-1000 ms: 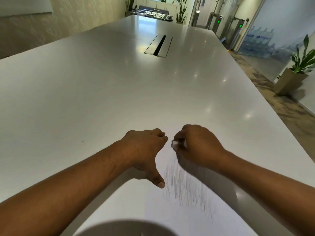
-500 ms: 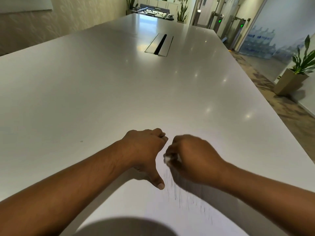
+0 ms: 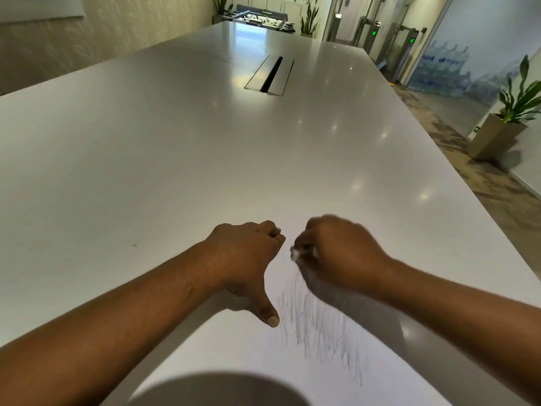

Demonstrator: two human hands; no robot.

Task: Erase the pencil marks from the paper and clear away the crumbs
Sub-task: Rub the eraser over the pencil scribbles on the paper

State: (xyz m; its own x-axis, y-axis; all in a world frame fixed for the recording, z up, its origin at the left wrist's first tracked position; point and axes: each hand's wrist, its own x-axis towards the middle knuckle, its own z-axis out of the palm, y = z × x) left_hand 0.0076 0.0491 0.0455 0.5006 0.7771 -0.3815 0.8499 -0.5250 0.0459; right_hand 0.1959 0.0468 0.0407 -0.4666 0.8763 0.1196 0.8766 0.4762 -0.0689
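Observation:
A white sheet of paper [image 3: 234, 356] lies on the white table [image 3: 175, 171] in front of me. Grey pencil marks [image 3: 319, 329] run down its middle. My right hand [image 3: 339, 256], blurred by motion, pinches a small white eraser [image 3: 295, 253] against the upper end of the marks. My left hand [image 3: 248, 259] rests on the paper's upper left part with its fingers curled under and its thumb stretched down along the sheet beside the marks. I cannot make out any crumbs.
A metal cable slot [image 3: 270, 74] is set into the table's middle, far ahead. The table's right edge [image 3: 480, 206] drops to a carpeted floor with a potted plant [image 3: 503, 124]. A dark rounded shadow [image 3: 222, 391] covers the paper's near edge.
My right hand rubbed the eraser down and left, then back up and right along the top of the marks. My left hand has stayed in place on the paper.

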